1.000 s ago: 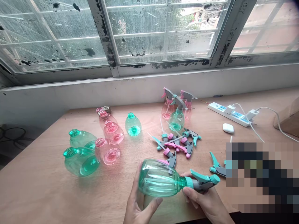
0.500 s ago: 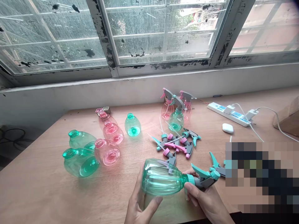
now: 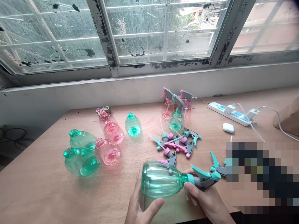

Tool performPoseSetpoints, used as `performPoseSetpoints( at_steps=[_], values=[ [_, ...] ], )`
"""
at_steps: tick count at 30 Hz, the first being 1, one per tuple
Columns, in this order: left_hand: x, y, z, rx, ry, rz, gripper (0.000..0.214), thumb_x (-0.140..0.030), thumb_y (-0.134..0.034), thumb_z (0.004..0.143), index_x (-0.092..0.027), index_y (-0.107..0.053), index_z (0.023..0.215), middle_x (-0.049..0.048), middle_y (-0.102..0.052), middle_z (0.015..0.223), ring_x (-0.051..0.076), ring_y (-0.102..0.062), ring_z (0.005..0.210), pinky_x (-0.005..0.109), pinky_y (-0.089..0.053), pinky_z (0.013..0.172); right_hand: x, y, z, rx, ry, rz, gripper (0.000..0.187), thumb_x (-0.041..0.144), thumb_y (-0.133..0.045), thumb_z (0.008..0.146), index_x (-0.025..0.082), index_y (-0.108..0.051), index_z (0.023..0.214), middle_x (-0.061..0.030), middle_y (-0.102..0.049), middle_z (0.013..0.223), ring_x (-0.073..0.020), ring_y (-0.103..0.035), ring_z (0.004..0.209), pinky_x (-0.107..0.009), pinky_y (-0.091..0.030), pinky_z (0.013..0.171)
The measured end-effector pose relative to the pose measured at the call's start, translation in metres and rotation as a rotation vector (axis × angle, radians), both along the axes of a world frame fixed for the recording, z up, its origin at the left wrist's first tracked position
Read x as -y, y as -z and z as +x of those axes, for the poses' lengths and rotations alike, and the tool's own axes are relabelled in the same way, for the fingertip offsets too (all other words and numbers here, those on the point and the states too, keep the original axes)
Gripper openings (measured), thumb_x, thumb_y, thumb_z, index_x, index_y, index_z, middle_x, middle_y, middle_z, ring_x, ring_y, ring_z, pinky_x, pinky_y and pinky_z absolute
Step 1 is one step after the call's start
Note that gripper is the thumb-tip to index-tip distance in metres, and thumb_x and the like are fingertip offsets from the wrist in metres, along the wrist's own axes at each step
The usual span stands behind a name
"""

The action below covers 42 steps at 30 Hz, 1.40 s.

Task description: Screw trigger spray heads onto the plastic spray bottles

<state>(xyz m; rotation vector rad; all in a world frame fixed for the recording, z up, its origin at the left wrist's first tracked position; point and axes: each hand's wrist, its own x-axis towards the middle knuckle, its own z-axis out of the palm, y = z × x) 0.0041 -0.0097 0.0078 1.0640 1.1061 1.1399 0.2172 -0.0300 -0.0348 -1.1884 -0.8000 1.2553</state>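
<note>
Item, 6 o'clock: our left hand (image 3: 140, 205) cups the bottle (image 3: 161, 179) from below, thumb curled over its base. Our right hand (image 3: 205, 199) grips the trigger (image 3: 205, 179) at its neck. The bottle is translucent green ribbed plastic, held sideways just above the table (image 3: 46, 193). At 12 o'clock lie loose triggers (image 3: 177, 144), pink and teal.

Translucent green plastic spray bottle (image 3: 161, 180): evenly tinted, lengthwise ribbing on the body. Its teal-and-grey plastic trigger head (image 3: 204, 181): teal lever and collar, grey housing. Capless translucent green plastic bottles (image 3: 80, 160). Capless translucent pink plastic bottles (image 3: 108, 151). Pile of loose plastic trigger heads (image 3: 177, 143): pink-grey and teal-grey mixed. Light brown wooden bench (image 3: 46, 193): faint grain. White plastic power strip (image 3: 227, 113): blue sockets. Painted window frame (image 3: 104, 40): grey, black flaked patches.
</note>
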Motion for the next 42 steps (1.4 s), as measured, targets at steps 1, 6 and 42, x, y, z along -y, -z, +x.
performPoseSetpoints(
  at_steps=[1,6,42],
  values=[
    [0.001,0.002,0.000,0.016,0.013,-0.004,0.085,-0.046,-0.090,0.079,-0.032,-0.056,0.155,0.0053,-0.056,0.164,0.036,-0.039,0.158,0.045,-0.026,0.132,0.000,0.001,0.000,-0.005,0.001,0.003,0.045,0.055,-0.090,0.081,0.018,-0.076,0.102,0.0066,-0.057,0.045,-0.0146,-0.046,0.044,-0.032,-0.037,0.053],
    [0.005,0.008,-0.001,0.028,0.020,-0.025,0.094,-0.047,-0.086,0.083,-0.031,-0.042,0.164,0.0064,-0.049,0.170,0.034,-0.036,0.160,0.043,-0.026,0.131,0.000,0.003,0.000,-0.001,-0.015,-0.015,0.047,0.054,-0.092,0.079,0.018,-0.076,0.104,0.0068,-0.058,0.046,-0.0141,-0.045,0.043,-0.031,-0.036,0.053],
    [-0.004,0.004,0.003,0.002,-0.059,-0.006,0.080,-0.041,-0.096,0.072,-0.029,-0.066,0.146,0.0057,-0.064,0.156,0.039,-0.047,0.153,0.043,-0.035,0.128,0.000,0.003,-0.001,-0.015,-0.017,-0.002,0.048,0.053,-0.091,0.081,0.018,-0.072,0.108,0.0084,-0.057,0.046,-0.0118,-0.044,0.043,-0.030,-0.037,0.054]
  ],
)
